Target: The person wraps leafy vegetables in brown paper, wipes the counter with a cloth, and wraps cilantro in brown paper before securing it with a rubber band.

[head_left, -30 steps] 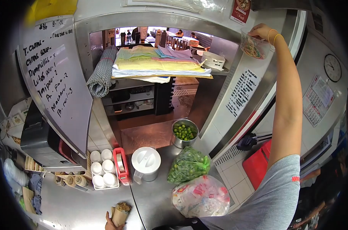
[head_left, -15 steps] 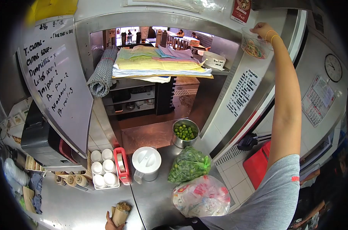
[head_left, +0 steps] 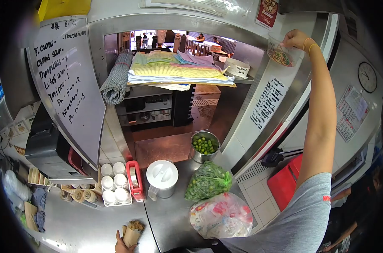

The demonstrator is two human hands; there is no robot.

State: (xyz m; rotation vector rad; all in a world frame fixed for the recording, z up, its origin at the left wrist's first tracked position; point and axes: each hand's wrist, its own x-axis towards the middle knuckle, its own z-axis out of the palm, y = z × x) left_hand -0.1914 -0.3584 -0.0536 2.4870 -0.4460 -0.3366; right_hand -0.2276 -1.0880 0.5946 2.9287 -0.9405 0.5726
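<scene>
At the bottom of the view my left hand (head_left: 123,244) is wrapped round a small brown paper bag (head_left: 132,237), with brown, crumbly-looking contents showing at its open top. My right arm stretches up to the upper right. There my right hand (head_left: 296,39) is at the rim of a clear plastic container (head_left: 281,54) against the wall, its fingers pinched together; what they grip is too small to make out. Several coloured rubber bands (head_left: 279,56) lie inside the container. A yellow band (head_left: 310,44) circles my right wrist.
On the steel counter (head_left: 86,227) stand a white-lidded pitcher (head_left: 162,177), a red tape dispenser (head_left: 135,181), white cups (head_left: 121,181), a pot of green citrus (head_left: 204,145), a bag of greens (head_left: 208,181) and a plastic bag (head_left: 220,216). Paper stacks (head_left: 178,69) lie on the pass shelf.
My right hand has shifted slightly right and down at the rim of the rubber band container. My left hand keeps its hold on the paper bag. The view has tilted a little.
</scene>
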